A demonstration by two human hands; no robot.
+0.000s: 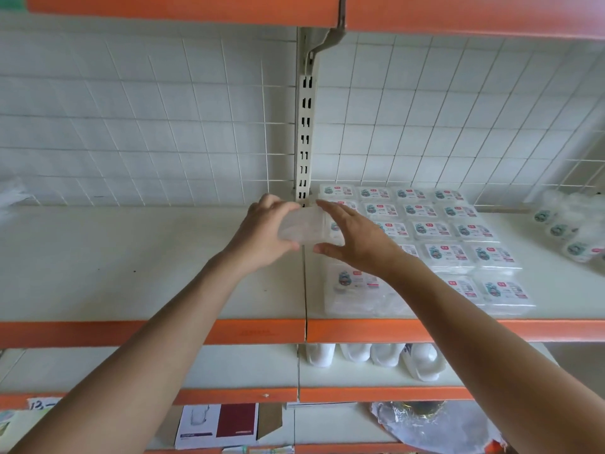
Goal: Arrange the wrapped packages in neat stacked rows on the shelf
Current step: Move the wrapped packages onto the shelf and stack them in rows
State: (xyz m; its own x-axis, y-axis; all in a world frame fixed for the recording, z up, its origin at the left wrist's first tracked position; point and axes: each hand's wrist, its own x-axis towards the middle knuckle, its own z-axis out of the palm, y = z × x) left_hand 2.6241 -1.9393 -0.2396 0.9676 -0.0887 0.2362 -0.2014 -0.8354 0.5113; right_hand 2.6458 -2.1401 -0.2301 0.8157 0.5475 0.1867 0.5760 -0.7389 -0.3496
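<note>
Hands meet in the head view over the shelf [131, 257], just in front of the slotted upright post [304, 142]. The left hand [262, 231] curls round the left end of the held package [304, 227], thumb below and fingers over the top. The right hand [357, 240] brackets the other end between its thumb and its nearly straight fingers. Each grip is closed on the package, which hangs in the air clear of the shelf, beside the nearest column of the stacked rows [435, 231].

The step in hand looks like setting this package into that near column. To do it well, the person should probably turn the package so its label faces up like the others. The edges should be squared against the neighbouring stack and the package lowered flat. Both grips should let go only once it rests evenly. A slippery wrap could let it slide off the stack if it is dropped at a tilt.

The held package is flat and rectangular, wrapped in cloudy translucent film that looks soft and slightly crinkled; no label shows on the side in view. The stacked ones carry small printed labels with a teal figure and a red mark. A loose pile [569, 231] of similar packages lies well apart on the right. The shelf is smooth off-white with an orange front edge [229, 332], backed by a white wire grid [163, 126].
</note>
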